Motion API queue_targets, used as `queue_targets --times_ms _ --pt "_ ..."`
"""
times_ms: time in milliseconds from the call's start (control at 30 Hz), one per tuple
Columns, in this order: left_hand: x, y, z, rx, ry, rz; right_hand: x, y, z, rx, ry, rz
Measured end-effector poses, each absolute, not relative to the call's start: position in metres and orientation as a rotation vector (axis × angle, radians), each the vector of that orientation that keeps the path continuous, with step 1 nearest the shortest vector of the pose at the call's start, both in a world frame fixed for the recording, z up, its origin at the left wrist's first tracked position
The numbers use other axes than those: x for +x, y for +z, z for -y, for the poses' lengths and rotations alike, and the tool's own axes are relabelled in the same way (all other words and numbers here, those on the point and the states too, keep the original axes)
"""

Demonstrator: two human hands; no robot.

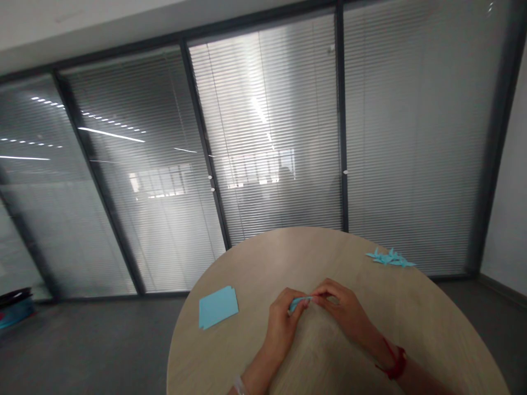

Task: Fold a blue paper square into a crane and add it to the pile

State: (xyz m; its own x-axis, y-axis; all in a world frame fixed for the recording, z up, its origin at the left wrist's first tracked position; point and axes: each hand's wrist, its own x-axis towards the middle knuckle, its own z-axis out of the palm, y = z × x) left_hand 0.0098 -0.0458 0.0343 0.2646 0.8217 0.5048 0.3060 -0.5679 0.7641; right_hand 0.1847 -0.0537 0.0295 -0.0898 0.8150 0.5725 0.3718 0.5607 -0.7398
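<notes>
My left hand [284, 318] and my right hand [340, 308] meet above the round wooden table [395, 312], pinching a narrow strip of folded light blue paper [297, 304] between their fingertips. Most of that fold is hidden by my fingers. Left of my hands lies a small stack of light blue paper sheets [218, 307]. Toward the far right of the tabletop sit several folded blue paper shapes [390, 258], out of reach of my fingers. A red cord bracelet [396, 362] circles my right wrist.
Behind the table's far rim stands a glass partition with slatted blinds [267, 137]. Dark floor surrounds the table. Dark folders and a blue item [16, 307] lie low at the far left. A white wall [506, 192] closes the right side.
</notes>
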Motion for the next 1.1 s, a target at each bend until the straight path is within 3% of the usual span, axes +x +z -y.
queue_targets --times_ms 1100 --pt "0.0088 0.0387 0.0438 1.581 1.362 -0.925 0.1884 0.0264 0.0529 -0.977 0.417 1.674"
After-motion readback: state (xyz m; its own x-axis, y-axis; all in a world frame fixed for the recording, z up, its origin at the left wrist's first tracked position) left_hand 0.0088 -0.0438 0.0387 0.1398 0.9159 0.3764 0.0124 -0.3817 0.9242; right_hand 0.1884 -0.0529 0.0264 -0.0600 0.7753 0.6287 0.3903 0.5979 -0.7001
